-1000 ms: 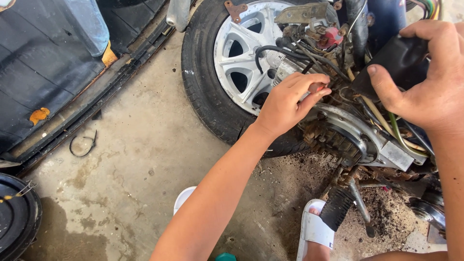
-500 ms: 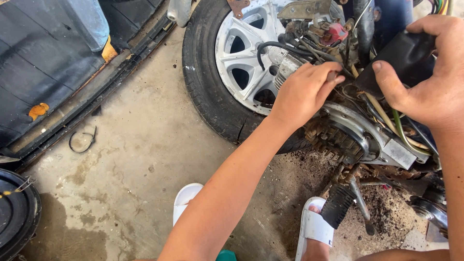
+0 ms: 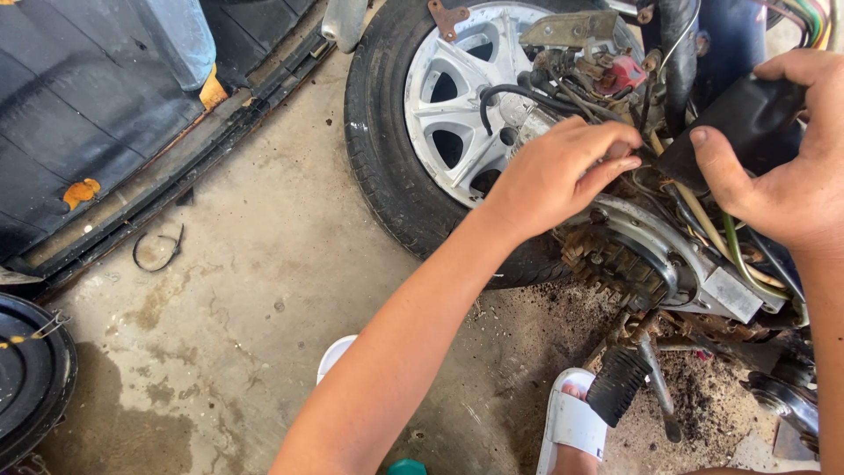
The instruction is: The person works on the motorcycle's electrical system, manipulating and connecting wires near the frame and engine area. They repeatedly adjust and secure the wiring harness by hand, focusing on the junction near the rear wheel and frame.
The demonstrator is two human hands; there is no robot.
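Left hand [image 3: 554, 171] pinches thin wires [image 3: 563, 95], soft and snaggy. Right hand [image 3: 782, 171] clamps black cover [image 3: 738, 119]; looks light, stiff; grip its edge.

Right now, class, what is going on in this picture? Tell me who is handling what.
A person crouches over a stripped scooter lying on a concrete floor. The left hand reaches into the tangle of wires beside the silver-spoked wheel, fingertips pinched together there. The right hand grips a black plastic cover and holds it aside. Below sit the grimy engine casing and the kick-starter pedal.
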